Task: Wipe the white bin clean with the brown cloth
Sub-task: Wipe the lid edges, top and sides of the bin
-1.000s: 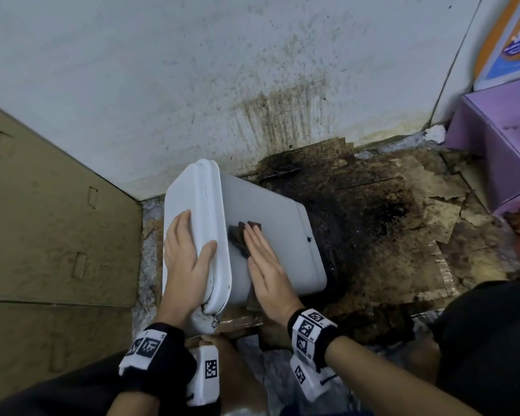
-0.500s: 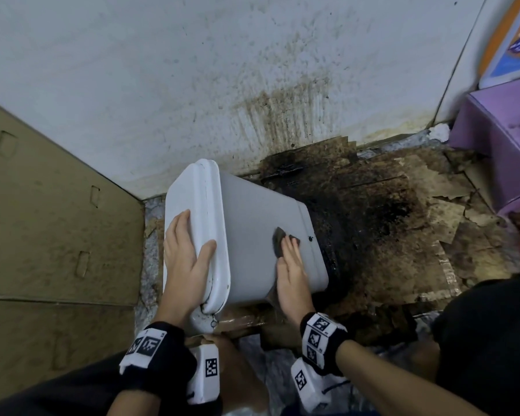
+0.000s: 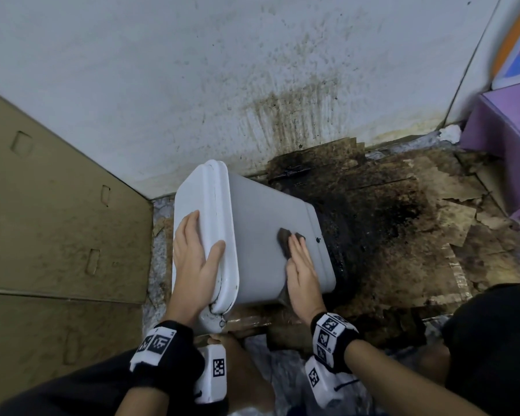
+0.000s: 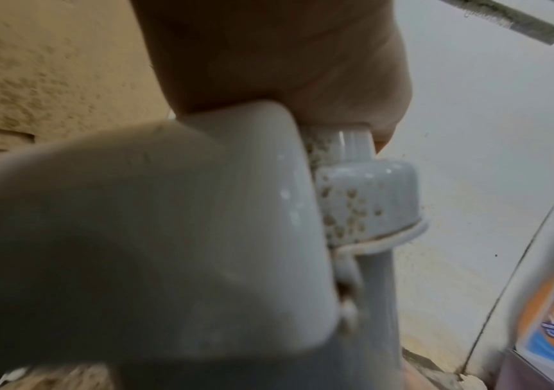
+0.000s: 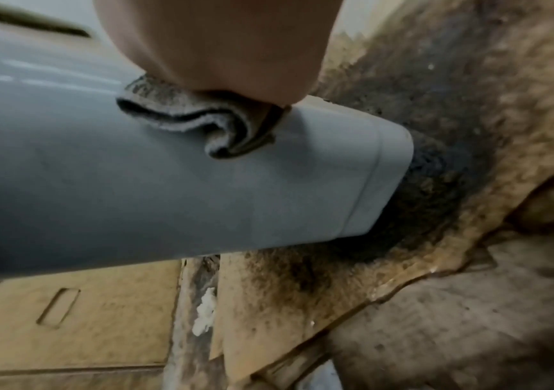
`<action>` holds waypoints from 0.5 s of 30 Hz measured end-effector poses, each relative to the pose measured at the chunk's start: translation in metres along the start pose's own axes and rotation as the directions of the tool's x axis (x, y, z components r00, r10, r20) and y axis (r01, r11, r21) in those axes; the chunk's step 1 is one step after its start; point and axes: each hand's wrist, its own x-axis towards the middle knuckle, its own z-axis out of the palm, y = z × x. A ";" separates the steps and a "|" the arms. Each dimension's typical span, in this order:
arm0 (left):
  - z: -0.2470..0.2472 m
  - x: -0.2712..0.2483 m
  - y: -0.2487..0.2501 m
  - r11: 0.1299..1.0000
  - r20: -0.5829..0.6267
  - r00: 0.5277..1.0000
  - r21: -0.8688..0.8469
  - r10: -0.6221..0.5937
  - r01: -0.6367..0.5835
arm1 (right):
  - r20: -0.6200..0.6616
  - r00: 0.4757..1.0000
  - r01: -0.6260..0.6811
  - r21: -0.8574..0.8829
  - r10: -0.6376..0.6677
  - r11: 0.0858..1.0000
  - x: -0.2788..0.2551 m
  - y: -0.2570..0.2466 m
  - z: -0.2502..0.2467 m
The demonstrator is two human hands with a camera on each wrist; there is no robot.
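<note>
Mid-wipe: right hand (image 3: 302,271), fingers flat, presses cloth (image 3: 285,239) on tipped bin (image 3: 261,235); left hand (image 3: 197,259), spread, steadies lid (hinge specks remain, approx. halfway).

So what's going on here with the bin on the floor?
A person is wiping a white bin that is tipped over on a badly stained floor by a spattered wall. Their left hand rests on the lid end and steadies it. Their right hand presses a brown cloth flat against the bin's upturned side, near its base. Brown specks show around the lid hinge in the left wrist view.
</note>
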 end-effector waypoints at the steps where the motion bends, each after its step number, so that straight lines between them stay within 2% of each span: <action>1: 0.001 0.000 0.001 1.000 0.002 1.000 0.003 0.001 -0.002 | -0.018 0.998 -0.053 0.010 0.053 0.999 0.002 0.000 0.001; 4: 0.002 0.000 -0.002 1.000 0.007 1.000 0.011 0.001 -0.001 | -0.015 0.993 -0.116 0.045 0.117 0.992 0.000 -0.017 0.008; 6: 0.000 0.001 -0.005 1.000 -0.001 1.000 0.007 -0.002 0.002 | -0.014 0.996 -0.089 0.069 0.090 0.994 -0.006 -0.035 0.016; 8: 0.000 0.001 -0.005 1.000 -0.005 1.000 0.011 0.001 -0.001 | 0.003 1.000 -0.031 0.091 0.031 0.995 -0.015 -0.059 0.026; 11: 0.002 0.001 -0.003 1.000 -0.003 1.000 0.014 0.001 -0.001 | 0.070 0.989 0.125 0.079 -0.131 0.989 -0.027 -0.088 0.039; 15: 0.003 0.002 -0.003 1.000 -0.001 1.000 0.021 -0.005 0.005 | 0.128 0.951 0.283 0.020 -0.283 0.959 -0.024 -0.084 0.031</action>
